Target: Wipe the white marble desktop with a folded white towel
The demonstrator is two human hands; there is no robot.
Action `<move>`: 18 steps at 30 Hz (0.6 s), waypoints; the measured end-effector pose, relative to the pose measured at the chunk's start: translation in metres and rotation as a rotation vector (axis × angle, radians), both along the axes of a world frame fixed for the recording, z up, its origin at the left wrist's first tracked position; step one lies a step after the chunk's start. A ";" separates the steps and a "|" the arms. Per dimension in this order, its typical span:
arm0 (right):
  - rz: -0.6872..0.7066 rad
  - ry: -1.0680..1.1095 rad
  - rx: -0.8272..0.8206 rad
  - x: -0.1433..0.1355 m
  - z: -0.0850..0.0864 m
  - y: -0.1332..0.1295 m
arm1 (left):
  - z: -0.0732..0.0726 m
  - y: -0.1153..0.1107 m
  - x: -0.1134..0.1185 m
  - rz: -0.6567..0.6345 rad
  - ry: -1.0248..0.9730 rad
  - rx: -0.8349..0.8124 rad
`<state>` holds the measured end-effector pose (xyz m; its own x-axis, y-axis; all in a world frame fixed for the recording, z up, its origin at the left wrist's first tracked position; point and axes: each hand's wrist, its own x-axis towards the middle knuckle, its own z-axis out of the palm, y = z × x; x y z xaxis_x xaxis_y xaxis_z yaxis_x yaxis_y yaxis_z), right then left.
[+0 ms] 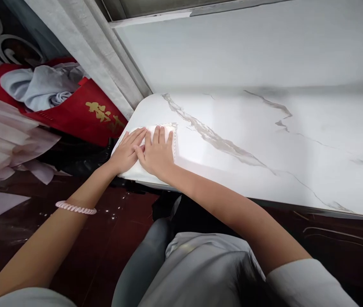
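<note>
A white cloth [141, 172] with a scalloped edge lies flat at the left end of the white marble-patterned table [312, 166]. My left hand [128, 151] rests on it with the fingers stretched out, near the table's rounded corner. Beside it, my right hand [157, 151] presses flat on the cloth, fingers spread a little. The thumb of the right hand touches or overlaps the left hand's fingers. Part of the cloth is hidden under both palms.
A red bag [82, 108] with gold characters, holding light grey-blue fabric [45, 83], stands left of the table. Pale pink fabric [5, 136] hangs at the far left. A grey post [94, 47] and a white wall panel [248, 51] border the table's back.
</note>
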<state>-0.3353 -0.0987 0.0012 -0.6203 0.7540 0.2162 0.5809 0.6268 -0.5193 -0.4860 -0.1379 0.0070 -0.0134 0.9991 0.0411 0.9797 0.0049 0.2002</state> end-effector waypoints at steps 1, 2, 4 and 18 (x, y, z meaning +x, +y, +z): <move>0.009 -0.001 -0.001 0.004 0.000 -0.006 | -0.001 -0.008 0.005 0.005 0.001 0.005; 0.017 -0.003 0.002 0.008 0.000 -0.011 | -0.001 -0.014 0.009 0.010 0.004 0.010; 0.031 -0.008 0.015 0.015 0.001 -0.019 | -0.001 -0.025 0.017 0.023 0.007 0.014; 0.039 -0.062 0.084 -0.028 0.003 0.054 | 0.006 0.045 -0.016 0.107 0.019 0.009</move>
<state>-0.3635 -0.0447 0.0038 -0.6628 0.7098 0.2386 0.5845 0.6895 -0.4277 -0.5019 -0.0928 0.0127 -0.1192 0.9915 0.0514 0.9773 0.1081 0.1822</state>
